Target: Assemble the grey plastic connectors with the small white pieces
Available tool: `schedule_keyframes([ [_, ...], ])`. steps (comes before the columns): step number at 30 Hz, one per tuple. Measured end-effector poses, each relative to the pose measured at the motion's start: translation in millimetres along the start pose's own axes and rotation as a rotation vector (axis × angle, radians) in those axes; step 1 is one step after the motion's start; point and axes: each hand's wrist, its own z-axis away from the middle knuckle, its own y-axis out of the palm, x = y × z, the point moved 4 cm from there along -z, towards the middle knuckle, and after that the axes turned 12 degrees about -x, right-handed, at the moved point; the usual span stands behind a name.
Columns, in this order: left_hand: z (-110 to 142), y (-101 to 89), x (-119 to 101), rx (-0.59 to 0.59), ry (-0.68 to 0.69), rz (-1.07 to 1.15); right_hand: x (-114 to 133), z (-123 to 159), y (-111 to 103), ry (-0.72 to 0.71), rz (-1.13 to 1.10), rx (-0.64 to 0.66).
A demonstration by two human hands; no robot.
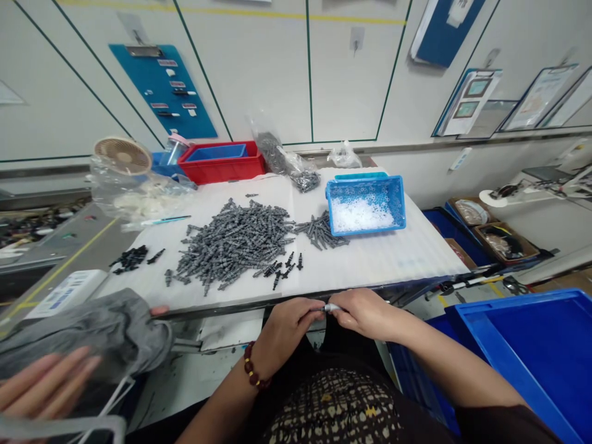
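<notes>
My left hand [287, 327] and my right hand [365, 313] meet just past the table's front edge, above my lap. Between them is a small grey ridged plastic fitting [331, 307]. Fingers of both hands pinch it, one hand at each end, and cover much of it. Beyond my hands, a large heap of similar grey fittings [235, 243] lies on the white-covered table [370, 262]. To its right is a smaller pile of slimmer grey pieces [321, 231]. A few black fittings [280, 269] lie at the heap's front edge.
A tilted blue bin [400, 206] holds small clear rings. Black parts [129, 259] lie left. A red bin [222, 172], fan [123, 155] and plastic bags [277, 154] stand behind. Another person's hand [50, 382] and grey sleeve [111, 327] are close on my left; blue trays [536, 351] right.
</notes>
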Motion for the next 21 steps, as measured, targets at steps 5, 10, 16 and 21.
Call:
schedule_keyframes([
  [5, -1, -1.6, -1, -0.008, -0.003, 0.012, 0, -1, 1, 0.019, 0.006, 0.005],
  [10, -1, -2.4, -1, 0.003, -0.027, 0.025, 0, -1, 3, 0.049, 0.042, -0.022],
  [16, 3, -2.2, -2, 0.0, -0.046, -0.004, 0, -2, 6, 0.043, 0.019, -0.02],
  [21, 10, -8.0, 4, -0.046, -0.103, 0.0, 4, -11, 11, 0.031, -0.072, 0.006],
])
